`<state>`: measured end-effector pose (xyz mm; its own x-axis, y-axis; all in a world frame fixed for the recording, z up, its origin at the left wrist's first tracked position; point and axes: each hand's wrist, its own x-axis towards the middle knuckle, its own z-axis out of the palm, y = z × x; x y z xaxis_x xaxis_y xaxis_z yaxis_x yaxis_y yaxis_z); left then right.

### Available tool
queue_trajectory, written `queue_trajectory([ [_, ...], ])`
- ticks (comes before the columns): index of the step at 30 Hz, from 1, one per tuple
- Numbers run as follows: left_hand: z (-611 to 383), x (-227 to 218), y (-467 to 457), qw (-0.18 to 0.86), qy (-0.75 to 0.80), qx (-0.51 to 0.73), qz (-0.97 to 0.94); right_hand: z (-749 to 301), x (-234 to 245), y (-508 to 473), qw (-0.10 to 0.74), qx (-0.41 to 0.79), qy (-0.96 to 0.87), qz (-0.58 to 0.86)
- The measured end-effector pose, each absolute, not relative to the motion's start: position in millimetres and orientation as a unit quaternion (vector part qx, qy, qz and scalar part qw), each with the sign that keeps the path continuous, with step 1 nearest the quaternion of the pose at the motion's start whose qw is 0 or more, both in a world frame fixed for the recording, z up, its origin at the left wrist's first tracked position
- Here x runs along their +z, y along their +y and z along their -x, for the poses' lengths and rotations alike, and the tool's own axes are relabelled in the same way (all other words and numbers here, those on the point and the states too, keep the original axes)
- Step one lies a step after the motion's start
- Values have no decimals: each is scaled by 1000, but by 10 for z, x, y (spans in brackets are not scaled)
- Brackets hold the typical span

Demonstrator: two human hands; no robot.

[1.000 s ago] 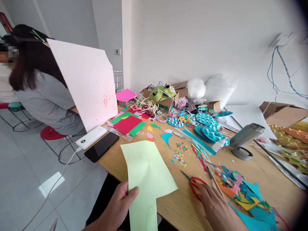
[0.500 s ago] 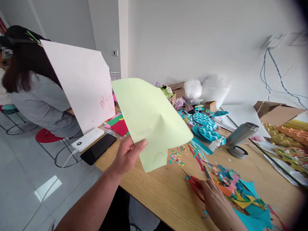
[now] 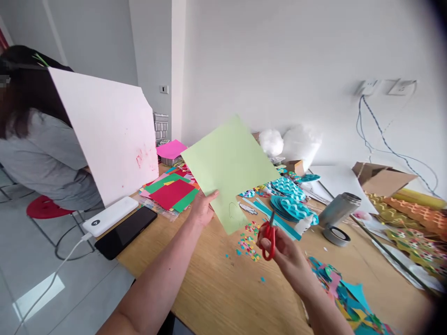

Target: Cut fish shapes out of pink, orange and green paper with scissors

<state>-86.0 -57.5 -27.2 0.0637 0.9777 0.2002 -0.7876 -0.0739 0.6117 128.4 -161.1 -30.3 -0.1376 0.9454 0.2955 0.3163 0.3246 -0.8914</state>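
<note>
A sheet of pale green paper [image 3: 230, 158] is held up over the table by my left hand [image 3: 203, 207], thumb on its front face near the lower left edge. A small curved pencil outline shows near the sheet's lower corner, which is narrower than the rest. My right hand [image 3: 279, 246] is closed around the red handles of a pair of scissors [image 3: 268, 239]. The blades point up and look closed, to the right of the paper and apart from it. Small coloured paper dots [image 3: 249, 239] lie on the table between the hands.
Left, a power bank [image 3: 111, 216] and a black phone [image 3: 125, 231] lie by the table edge, near coloured paper sheets [image 3: 172, 193] and an upright white board [image 3: 111, 135]. Right are a steel flask [image 3: 339, 210], tape roll [image 3: 336, 236], blue wavy paper [image 3: 291, 207] and scraps [image 3: 349, 293]. A person [image 3: 45, 139] sits beyond.
My right hand has lifted the scissors from low over the table, turning the blades upward. The green sheet has tilted and flattened out, and the view has shifted.
</note>
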Motion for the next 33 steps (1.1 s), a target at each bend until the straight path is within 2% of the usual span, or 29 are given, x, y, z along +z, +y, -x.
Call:
queue_trajectory([
  [2, 873, -360, -512, 676, 164, 657, -290, -1224, -477, -1503, 442, 286, -679, 512],
  [5, 925, -460, -450, 682, 169, 660, -267, -1190, -721, -1462, 341, 215, -727, 555],
  [7, 960, -499, -424, 684, 167, 663, -254, -1189, -803, -1483, 284, 193, -751, 564],
  [10, 995, -536, -401, 690, 160, 664, -241, -1183, -802, -1519, 245, 181, -766, 566],
  [17, 996, -626, -393, 704, 163, 654, -223, -1164, -698, -1582, 193, 231, -787, 539],
  [22, 951, -634, -425, 710, 174, 642, -231, -1162, -666, -1599, 203, 263, -794, 510],
  [33, 890, -636, -442, 692, 199, 641, -266, -1114, -687, -1614, 177, 297, -765, 544],
])
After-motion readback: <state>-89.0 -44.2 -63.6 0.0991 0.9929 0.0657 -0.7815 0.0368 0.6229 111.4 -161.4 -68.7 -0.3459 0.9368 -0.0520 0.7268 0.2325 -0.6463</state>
